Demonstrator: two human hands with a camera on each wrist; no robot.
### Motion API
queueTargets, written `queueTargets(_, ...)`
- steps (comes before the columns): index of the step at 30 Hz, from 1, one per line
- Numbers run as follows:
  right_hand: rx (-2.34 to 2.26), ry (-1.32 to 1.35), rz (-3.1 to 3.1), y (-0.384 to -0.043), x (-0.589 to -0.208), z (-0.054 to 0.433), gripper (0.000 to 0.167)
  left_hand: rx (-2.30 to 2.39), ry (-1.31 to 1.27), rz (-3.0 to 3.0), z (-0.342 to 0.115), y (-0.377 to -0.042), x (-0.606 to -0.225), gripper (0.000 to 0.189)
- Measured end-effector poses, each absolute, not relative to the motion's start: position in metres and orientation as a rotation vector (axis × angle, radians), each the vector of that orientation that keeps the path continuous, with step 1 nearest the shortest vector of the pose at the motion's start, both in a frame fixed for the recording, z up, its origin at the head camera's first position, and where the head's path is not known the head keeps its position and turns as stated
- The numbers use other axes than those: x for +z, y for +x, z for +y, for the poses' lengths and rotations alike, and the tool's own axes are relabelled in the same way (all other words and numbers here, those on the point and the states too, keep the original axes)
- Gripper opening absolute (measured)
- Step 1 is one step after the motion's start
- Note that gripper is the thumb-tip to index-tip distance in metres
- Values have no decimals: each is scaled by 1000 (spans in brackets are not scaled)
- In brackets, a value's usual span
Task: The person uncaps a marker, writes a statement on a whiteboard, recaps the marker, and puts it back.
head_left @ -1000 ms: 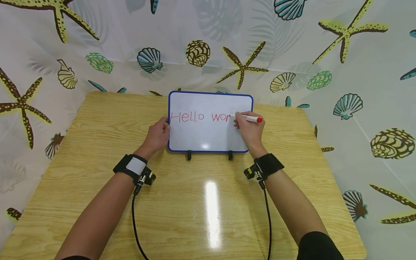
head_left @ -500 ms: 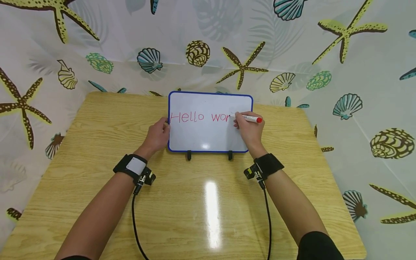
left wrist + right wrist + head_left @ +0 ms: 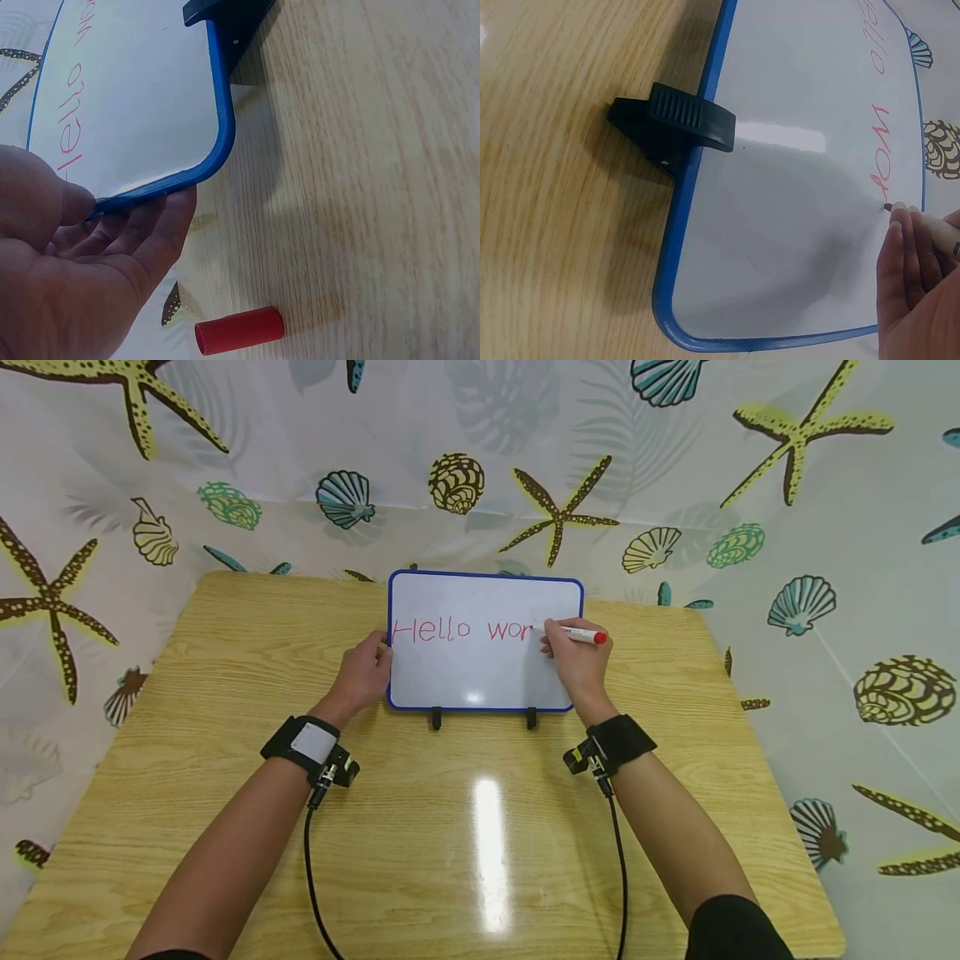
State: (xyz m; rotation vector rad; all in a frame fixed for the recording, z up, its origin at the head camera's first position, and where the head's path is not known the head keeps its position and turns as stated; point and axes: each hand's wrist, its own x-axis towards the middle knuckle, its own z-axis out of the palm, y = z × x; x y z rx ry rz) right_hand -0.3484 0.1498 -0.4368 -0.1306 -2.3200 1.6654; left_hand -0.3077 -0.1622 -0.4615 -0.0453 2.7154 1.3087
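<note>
A small whiteboard with a blue frame stands tilted back on the table, bearing red handwriting that reads "Hello wor". My left hand grips its left edge; in the left wrist view the thumb lies at the front of the frame and the fingers reach behind. My right hand pinches a white marker with a red end. In the right wrist view the marker's dark tip is at the end of the "r". The backs of my left fingers are hidden by the board in the head view.
Two black stand clips hold the board's lower edge. A red marker cap lies on the wooden table near my left hand. Black cables run from both wrist cameras. Behind the table hangs a shell-patterned cloth.
My right hand and the marker have shifted very slightly to the right. The left hand and the whiteboard stay where they were.
</note>
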Motion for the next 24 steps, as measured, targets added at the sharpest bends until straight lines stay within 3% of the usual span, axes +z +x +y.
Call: queueTargets(24,1684,-141,-2302,-347,-438,152,26,1322,-36,2722,-162,-309,-464,41)
